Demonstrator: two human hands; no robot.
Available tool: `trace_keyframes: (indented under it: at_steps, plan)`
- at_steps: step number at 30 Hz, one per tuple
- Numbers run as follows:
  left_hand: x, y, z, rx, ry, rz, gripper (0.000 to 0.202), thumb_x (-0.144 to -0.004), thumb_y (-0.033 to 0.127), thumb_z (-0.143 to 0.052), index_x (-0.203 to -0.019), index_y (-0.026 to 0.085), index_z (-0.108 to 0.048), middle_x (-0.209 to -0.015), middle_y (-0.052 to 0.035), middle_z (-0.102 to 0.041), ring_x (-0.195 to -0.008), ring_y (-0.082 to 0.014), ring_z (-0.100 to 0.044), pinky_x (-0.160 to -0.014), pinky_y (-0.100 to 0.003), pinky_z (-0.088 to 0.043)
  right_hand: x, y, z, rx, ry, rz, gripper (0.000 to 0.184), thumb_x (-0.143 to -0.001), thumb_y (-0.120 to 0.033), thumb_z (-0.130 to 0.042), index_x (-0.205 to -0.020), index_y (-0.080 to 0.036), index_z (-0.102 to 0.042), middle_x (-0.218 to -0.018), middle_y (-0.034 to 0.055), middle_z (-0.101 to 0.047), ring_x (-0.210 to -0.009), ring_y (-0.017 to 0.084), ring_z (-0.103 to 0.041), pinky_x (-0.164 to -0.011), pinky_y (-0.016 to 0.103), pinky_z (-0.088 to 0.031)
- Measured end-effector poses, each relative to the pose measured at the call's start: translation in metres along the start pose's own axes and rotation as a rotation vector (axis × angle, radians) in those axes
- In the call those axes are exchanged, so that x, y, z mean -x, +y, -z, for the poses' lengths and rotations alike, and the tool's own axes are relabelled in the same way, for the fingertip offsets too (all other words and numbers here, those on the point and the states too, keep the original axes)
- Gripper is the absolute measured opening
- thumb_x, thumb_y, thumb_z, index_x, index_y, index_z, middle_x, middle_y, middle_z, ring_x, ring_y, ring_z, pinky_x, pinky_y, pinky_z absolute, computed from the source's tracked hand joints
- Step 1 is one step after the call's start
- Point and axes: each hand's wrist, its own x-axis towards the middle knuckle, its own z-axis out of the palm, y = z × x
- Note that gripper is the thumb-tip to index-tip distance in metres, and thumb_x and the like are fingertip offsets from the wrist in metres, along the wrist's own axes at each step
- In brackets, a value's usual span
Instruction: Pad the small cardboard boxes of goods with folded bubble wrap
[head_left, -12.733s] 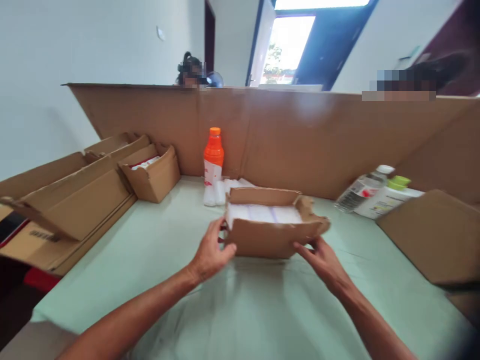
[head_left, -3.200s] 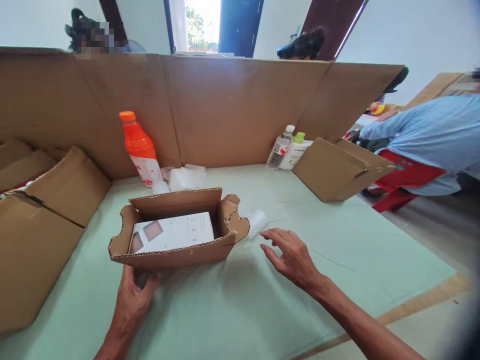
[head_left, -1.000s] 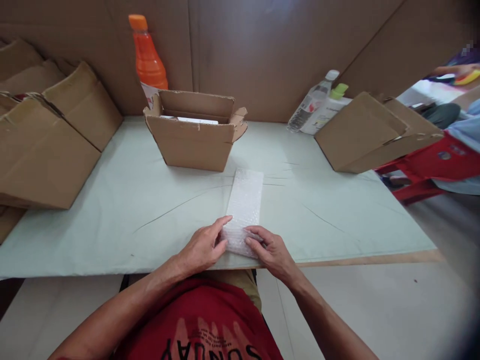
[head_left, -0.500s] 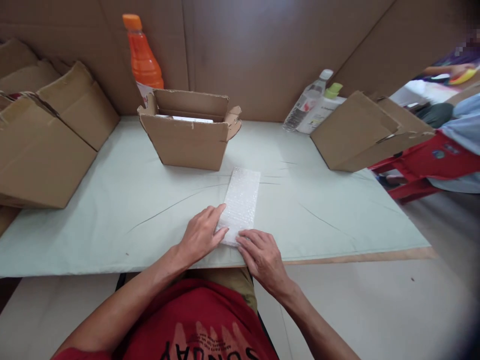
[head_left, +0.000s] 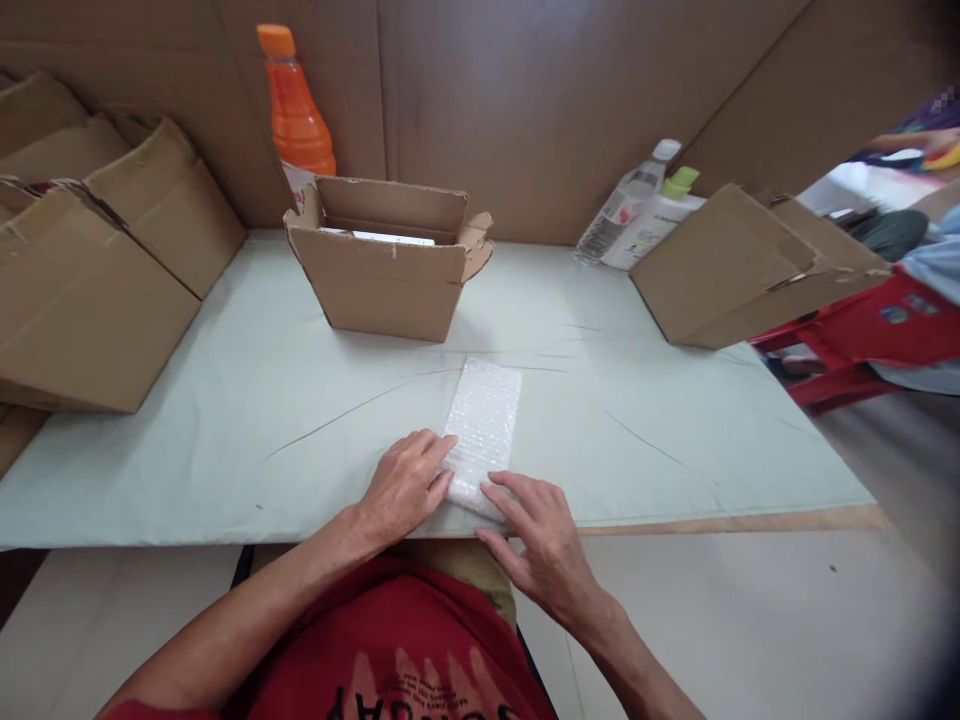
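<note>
Bare and loosely bent, the left hand [head_left: 409, 483] was laid along the left edge of a flat, oblong piece of translucent bubble wrap [head_left: 486, 405], its thumb parted from its fingers by a narrow gap. By the right hand [head_left: 541, 535], half spread, the near right part of the bubble wrap was touched with the fingertips, while its thumb was held well away from them. Whether anything was enclosed in the bubble wrap could not be told.

The bubble wrap was laid on a pale green tablecloth [head_left: 225, 430], just in front of an open brown cardboard box [head_left: 390, 285] and slightly to its right. Inside that box, a white item [head_left: 379, 238] was partly seen. Behind the box, to its left, an orange plastic bottle [head_left: 302, 130] was partly hidden. To the box's right, a clear plastic bottle [head_left: 619, 215] was tilted beside a white, green-capped bottle [head_left: 652, 228].
</note>
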Motion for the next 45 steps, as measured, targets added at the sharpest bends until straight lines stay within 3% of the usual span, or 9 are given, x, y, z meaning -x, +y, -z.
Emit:
trace_keyframes:
  at_steps: [5,10,15,21,25,31,36,40,45]
  plan:
    - [0.019,-0.001,0.01,0.131,0.016,-0.177,0.04,-0.09,0.016,-0.056,-0.13,0.018,-0.056,-0.12,-0.0121,-0.067,-0.112,-0.0264,-0.059,-0.097,-0.044,-0.048,-0.003,0.006,-0.008,-0.112,-0.015,-0.051,0.026,-0.098,-0.017,-0.054,-0.122,-0.021,-0.062,-0.104,0.0086,-0.075,-0.091,0.021,-0.068,-0.079,0.037,-0.052]
    - [0.015,-0.003,0.012,0.156,-0.088,-0.045,0.044,-0.088,0.011,-0.051,-0.132,0.018,-0.055,-0.096,-0.0067,-0.072,-0.082,-0.0203,-0.061,-0.081,-0.039,-0.051,-0.004,0.009,0.003,-0.177,-0.015,-0.171,0.027,-0.098,-0.026,-0.056,-0.123,-0.023,-0.062,-0.107,0.0079,-0.073,-0.094,0.022,-0.068,-0.08,0.036,-0.055]
    - [-0.001,-0.002,0.003,-0.046,-0.059,0.037,0.035,-0.092,0.018,-0.049,-0.125,0.015,-0.06,-0.101,-0.0114,-0.069,-0.093,-0.0266,-0.06,-0.084,-0.045,-0.051,-0.006,0.009,0.002,0.028,0.009,-0.031,0.03,-0.094,-0.025,-0.061,-0.123,-0.022,-0.061,-0.117,0.0123,-0.069,-0.107,0.028,-0.064,-0.086,0.044,-0.049]
    - [0.011,0.003,0.01,0.127,0.006,-0.169,0.043,-0.089,0.014,-0.054,-0.133,0.017,-0.053,-0.116,-0.0119,-0.067,-0.105,-0.0259,-0.058,-0.092,-0.044,-0.05,-0.016,0.015,-0.008,-0.131,-0.045,-0.064,0.025,-0.098,-0.018,-0.053,-0.122,-0.022,-0.061,-0.101,0.0073,-0.074,-0.088,0.02,-0.067,-0.078,0.037,-0.052]
    - [0.017,0.004,0.013,0.163,-0.057,-0.035,0.041,-0.091,0.015,-0.052,-0.132,0.016,-0.054,-0.095,-0.0079,-0.069,-0.088,-0.0227,-0.06,-0.083,-0.041,-0.052,-0.015,0.013,0.0,-0.209,-0.057,-0.103,0.024,-0.1,-0.024,-0.055,-0.123,-0.022,-0.06,-0.106,0.0073,-0.074,-0.092,0.02,-0.068,-0.08,0.035,-0.053]
    - [0.004,-0.001,0.007,0.037,-0.016,0.108,0.036,-0.092,0.02,-0.05,-0.127,0.016,-0.059,-0.107,-0.0119,-0.064,-0.099,-0.0271,-0.06,-0.088,-0.047,-0.054,-0.016,0.006,-0.001,0.01,-0.088,0.036,0.026,-0.094,-0.026,-0.062,-0.119,-0.02,-0.063,-0.119,0.0132,-0.069,-0.104,0.028,-0.064,-0.084,0.044,-0.05]
    - [0.017,-0.001,0.009,0.492,0.097,0.416,0.055,-0.092,0.036,-0.056,-0.142,0.018,-0.044,-0.116,-0.0125,-0.061,-0.096,-0.022,-0.064,-0.076,-0.037,-0.058,-0.035,0.013,-0.018,-0.165,-0.003,-0.149,0.022,-0.098,-0.024,-0.055,-0.116,-0.02,-0.066,-0.105,0.009,-0.075,-0.092,0.023,-0.069,-0.08,0.038,-0.056]
    - [0.027,0.008,0.004,0.989,0.115,0.606,0.069,-0.091,0.029,-0.053,-0.152,0.015,-0.024,-0.125,-0.0159,-0.061,-0.111,-0.0231,-0.066,-0.091,-0.039,-0.058,-0.041,0.002,-0.021,-0.48,-0.034,-0.432,0.024,-0.096,-0.033,-0.057,-0.113,-0.021,-0.068,-0.103,0.0063,-0.076,-0.087,0.02,-0.072,-0.076,0.03,-0.059]
    - [0.022,0.017,0.001,0.963,0.091,0.618,0.076,-0.087,0.014,-0.049,-0.156,0.017,-0.018,-0.118,-0.0104,-0.066,-0.101,-0.0191,-0.067,-0.093,-0.037,-0.056,-0.034,-0.005,-0.009,-0.532,-0.042,-0.376,0.026,-0.092,-0.036,-0.063,-0.114,-0.023,-0.069,-0.117,0.0092,-0.072,-0.106,0.024,-0.069,-0.091,0.035,-0.058]
